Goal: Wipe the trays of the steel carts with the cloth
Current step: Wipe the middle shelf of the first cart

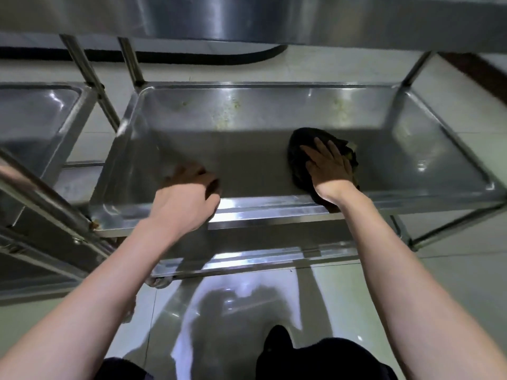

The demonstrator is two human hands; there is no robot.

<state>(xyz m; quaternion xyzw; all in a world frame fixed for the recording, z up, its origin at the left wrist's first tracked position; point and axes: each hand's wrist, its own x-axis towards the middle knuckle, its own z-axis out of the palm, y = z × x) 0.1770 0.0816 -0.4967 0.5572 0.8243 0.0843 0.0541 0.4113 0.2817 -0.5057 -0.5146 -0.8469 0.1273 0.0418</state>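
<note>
**A:** Pressing down flat, the right hand [327, 167] has its fingers straight and spread on a dark cloth [297, 157], which lies on the floor of the middle tray [247, 149], towards its near edge and right of centre. What is the other hand doing?

**B:** The left hand [189, 193] curls over the tray's near rim, left of centre, apparently gripping it to steady the cart [419, 64]. Motion blur softens its fingertips.

**A:** How would the cloth handle?

**B:** It looks soft, limp and light, bunched under the palm. I judge a flat palm on its middle works better than a pinch, since the polished steel seems slick and the cloth should slide easily.

**A:** And the tray?

**B:** Stiff, shallow steel with rounded corners. Yellowish stains [227, 116] run along its far side, well apart from the cloth, so that part appears unwiped.

**A:** Around it?

**B:** A lower tray [247, 263] sits beneath, a second cart's tray [35, 116] stands just beside the left edge, and glossy pale floor tiles [452, 283] reflect light.
</note>
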